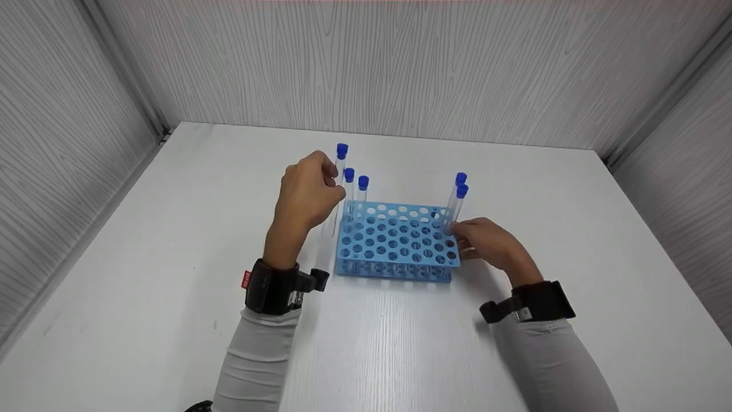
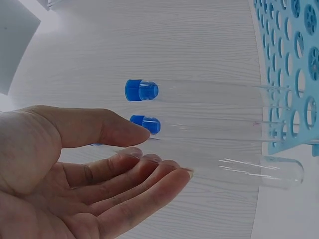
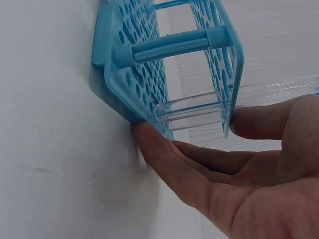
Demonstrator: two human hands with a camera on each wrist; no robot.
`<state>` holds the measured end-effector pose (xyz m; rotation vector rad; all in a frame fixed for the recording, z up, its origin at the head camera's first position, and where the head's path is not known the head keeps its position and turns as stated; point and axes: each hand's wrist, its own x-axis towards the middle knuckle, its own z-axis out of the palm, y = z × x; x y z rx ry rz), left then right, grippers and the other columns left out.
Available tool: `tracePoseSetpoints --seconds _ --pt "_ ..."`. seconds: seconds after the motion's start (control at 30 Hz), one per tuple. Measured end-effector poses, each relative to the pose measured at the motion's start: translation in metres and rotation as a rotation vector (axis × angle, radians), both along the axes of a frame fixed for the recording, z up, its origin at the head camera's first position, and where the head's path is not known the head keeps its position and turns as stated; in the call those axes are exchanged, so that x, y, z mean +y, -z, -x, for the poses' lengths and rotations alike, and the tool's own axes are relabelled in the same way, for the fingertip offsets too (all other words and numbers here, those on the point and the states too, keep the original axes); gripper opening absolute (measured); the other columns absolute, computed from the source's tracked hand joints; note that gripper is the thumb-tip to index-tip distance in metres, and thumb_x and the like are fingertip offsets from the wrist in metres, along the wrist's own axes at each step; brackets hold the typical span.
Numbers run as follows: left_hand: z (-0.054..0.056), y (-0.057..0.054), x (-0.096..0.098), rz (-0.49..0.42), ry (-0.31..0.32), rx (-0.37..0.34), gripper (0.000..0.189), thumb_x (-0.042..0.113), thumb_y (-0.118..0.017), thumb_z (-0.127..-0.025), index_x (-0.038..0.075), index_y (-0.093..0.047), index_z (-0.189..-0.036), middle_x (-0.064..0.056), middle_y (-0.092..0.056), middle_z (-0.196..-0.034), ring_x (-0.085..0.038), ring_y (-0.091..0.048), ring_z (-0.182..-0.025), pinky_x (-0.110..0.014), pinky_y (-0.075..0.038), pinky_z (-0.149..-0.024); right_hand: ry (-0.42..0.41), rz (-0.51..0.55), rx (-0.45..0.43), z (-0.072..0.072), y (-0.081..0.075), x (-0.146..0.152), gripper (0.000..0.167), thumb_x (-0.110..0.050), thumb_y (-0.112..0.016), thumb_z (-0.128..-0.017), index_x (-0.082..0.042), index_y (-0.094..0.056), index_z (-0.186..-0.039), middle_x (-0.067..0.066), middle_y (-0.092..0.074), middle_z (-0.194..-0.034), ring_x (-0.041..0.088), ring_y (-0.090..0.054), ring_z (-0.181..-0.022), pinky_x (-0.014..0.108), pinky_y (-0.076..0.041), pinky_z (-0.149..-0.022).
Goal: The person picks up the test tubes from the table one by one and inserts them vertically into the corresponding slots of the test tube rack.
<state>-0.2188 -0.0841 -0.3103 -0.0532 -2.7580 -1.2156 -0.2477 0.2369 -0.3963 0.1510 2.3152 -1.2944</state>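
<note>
A clear test tube (image 1: pixel 332 224) with a blue cap is pinched between the thumb and fingers of my left hand (image 1: pixel 309 189). Its rounded lower end (image 2: pixel 286 172) hangs free beside the left end of the light blue test tube rack (image 1: pixel 394 252). Two more capped test tubes (image 1: pixel 362 194) stand upright in the back left holes. At the back right, another pair of capped tubes (image 1: pixel 456 207) leans slightly. My right hand (image 1: pixel 486 240) holds the rack's right end, thumb at the top plate and fingers (image 3: pixel 154 142) at the lower plate.
The rack stands on a white table (image 1: pixel 366 343) with wood-grain panels (image 1: pixel 400 68) at the back and both sides. Black wrist straps (image 1: pixel 273 286) with small camera arms sit on both forearms. Many rack holes hold no tube.
</note>
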Motion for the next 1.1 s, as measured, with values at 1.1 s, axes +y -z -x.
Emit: tracePoseSetpoints --seconds 1.1 --pt "-0.0014 0.0004 0.0067 -0.009 0.046 0.034 0.022 0.007 -0.063 -0.091 0.001 -0.061 -0.112 -0.013 -0.066 -0.101 -0.025 -0.061 -0.090 -0.038 -0.054 -0.080 0.002 0.002 -0.008 0.0010 0.0005 0.0005 0.050 -0.033 -0.045 -0.107 0.005 -0.051 -0.140 0.017 -0.058 -0.126 0.025 -0.058 -0.114 0.039 -0.051 -0.103"
